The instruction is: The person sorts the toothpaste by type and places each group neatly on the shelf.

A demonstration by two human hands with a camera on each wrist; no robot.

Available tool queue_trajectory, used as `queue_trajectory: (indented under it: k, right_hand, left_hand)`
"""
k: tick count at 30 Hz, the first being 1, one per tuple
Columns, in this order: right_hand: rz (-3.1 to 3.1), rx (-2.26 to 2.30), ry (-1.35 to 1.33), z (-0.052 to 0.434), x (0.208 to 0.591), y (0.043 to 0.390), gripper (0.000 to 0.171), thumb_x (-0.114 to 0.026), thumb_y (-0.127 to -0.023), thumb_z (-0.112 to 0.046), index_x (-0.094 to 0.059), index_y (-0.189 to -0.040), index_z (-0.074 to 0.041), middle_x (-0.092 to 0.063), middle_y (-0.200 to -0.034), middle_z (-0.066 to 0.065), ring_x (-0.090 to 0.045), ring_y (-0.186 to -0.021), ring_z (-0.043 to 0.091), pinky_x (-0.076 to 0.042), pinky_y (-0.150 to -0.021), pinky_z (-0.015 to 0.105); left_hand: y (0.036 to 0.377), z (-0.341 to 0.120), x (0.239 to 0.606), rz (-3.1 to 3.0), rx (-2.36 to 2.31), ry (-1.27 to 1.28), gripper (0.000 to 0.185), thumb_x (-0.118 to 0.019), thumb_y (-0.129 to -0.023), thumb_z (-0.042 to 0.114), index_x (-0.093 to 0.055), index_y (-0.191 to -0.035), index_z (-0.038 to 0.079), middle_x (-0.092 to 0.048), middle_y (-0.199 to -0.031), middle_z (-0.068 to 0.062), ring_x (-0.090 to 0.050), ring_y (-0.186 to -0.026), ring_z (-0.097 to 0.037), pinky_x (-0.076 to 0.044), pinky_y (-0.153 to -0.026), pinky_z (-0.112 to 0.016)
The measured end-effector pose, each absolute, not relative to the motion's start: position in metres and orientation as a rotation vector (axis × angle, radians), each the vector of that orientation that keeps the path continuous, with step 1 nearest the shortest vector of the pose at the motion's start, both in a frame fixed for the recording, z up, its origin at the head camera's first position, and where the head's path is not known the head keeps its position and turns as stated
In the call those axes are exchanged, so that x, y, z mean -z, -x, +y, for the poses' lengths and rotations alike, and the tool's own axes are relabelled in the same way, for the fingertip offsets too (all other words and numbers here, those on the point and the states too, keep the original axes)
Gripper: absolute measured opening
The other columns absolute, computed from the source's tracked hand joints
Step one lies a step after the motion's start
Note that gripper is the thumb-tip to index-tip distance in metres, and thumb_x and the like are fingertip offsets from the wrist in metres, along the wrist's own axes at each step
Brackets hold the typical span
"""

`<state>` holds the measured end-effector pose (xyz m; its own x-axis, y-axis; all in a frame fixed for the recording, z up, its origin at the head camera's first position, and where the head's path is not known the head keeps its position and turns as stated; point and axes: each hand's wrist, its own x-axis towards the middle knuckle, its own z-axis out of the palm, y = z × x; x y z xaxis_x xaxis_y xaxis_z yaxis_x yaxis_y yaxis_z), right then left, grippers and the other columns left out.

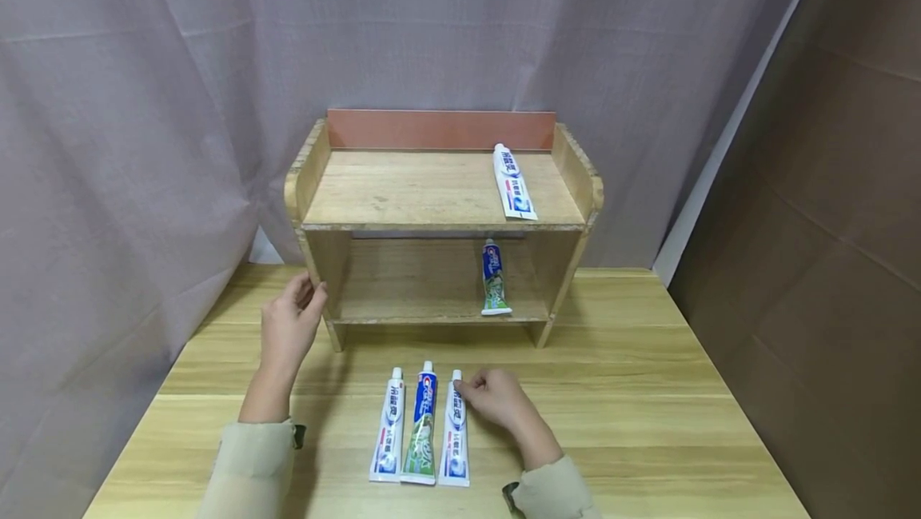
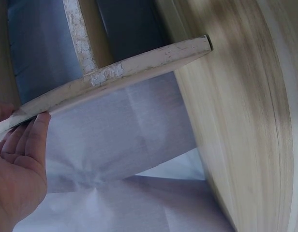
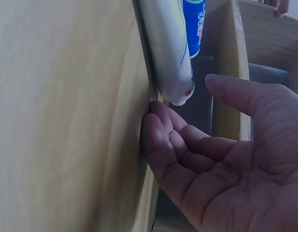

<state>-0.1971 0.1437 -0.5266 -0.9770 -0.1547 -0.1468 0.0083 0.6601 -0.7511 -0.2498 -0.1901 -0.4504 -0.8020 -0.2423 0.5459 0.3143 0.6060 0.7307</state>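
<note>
A two-tier wooden shelf (image 1: pixel 439 191) stands at the back of the table. One white toothpaste tube (image 1: pixel 514 181) lies on its top board, and a blue-green tube (image 1: pixel 493 279) lies on the lower board. Three tubes lie side by side on the table: white (image 1: pixel 388 435), blue-green (image 1: pixel 420 431), white (image 1: pixel 455 431). My left hand (image 1: pixel 311 289) touches the front edge of the shelf's left side panel (image 2: pixel 115 72) with straight fingers (image 2: pixel 35 137). My right hand (image 1: pixel 464 387) rests on the table, fingertips (image 3: pixel 156 113) beside the cap of the rightmost tube (image 3: pixel 168 53), thumb apart, holding nothing.
The wooden table (image 1: pixel 647 391) has bare room on its right and left sides. A grey cloth curtain (image 1: pixel 144 103) hangs behind and to the left. A brown panel (image 1: pixel 827 223) stands at the right.
</note>
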Motion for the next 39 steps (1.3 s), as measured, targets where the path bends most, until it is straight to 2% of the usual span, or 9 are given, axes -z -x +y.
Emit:
queue_trajectory:
  k: [9,16,25,33,39]
  right_hand:
    - [2.677,1.143,0.199,0.136,0.522,0.189,0.048,-0.073,-0.090,-0.043,-0.050,-0.058,-0.016,-0.043,-0.053,-0.007,-0.037,-0.046,0.009,-0.033,-0.041,0.021]
    - [2.655,1.101,0.190,0.131,0.522,0.186,0.054,-0.082,-0.081,-0.039,-0.042,-0.050,-0.020,-0.037,-0.044,-0.013,-0.031,-0.040,0.006,-0.023,-0.037,0.018]
    - [2.676,1.084,0.226,0.128,0.522,0.183,0.052,-0.081,-0.082,-0.031,-0.042,-0.050,-0.019,-0.035,-0.045,-0.013,-0.030,-0.041,0.005,-0.023,-0.038,0.017]
    - [2.644,1.127,0.172,0.124,0.523,0.179,0.041,-0.081,-0.081,-0.027,-0.052,-0.056,-0.015,-0.054,-0.051,-0.004,-0.043,-0.043,0.008,-0.033,-0.038,0.016]
    - [2.667,1.116,0.196,0.125,0.525,0.179,0.039,-0.081,-0.081,-0.029,-0.053,-0.058,-0.014,-0.053,-0.054,-0.004,-0.044,-0.046,0.009,-0.036,-0.041,0.019]
  left_hand:
    - [0.250,-0.191,0.452,-2.206,1.163,0.064,0.026,-0.066,-0.097,0.014,-0.069,-0.118,-0.001,-0.072,-0.110,-0.020,-0.072,-0.099,-0.035,-0.060,-0.085,-0.039]
    - [0.249,-0.190,0.451,-2.217,1.165,0.069,0.026,-0.066,-0.097,0.014,-0.069,-0.118,0.000,-0.071,-0.111,-0.021,-0.072,-0.101,-0.035,-0.060,-0.085,-0.036]
    - [0.249,-0.191,0.452,-2.200,1.162,0.087,0.026,-0.066,-0.097,0.012,-0.068,-0.117,-0.003,-0.071,-0.110,-0.023,-0.072,-0.100,-0.037,-0.060,-0.084,-0.038]
    - [0.248,-0.194,0.456,-2.244,1.184,0.081,0.028,-0.065,-0.098,0.016,-0.068,-0.119,-0.001,-0.073,-0.110,-0.021,-0.073,-0.099,-0.035,-0.062,-0.083,-0.039]
    - [0.247,-0.195,0.459,-2.250,1.193,0.068,0.029,-0.066,-0.097,0.016,-0.069,-0.121,0.001,-0.073,-0.111,-0.019,-0.073,-0.099,-0.032,-0.062,-0.082,-0.038]
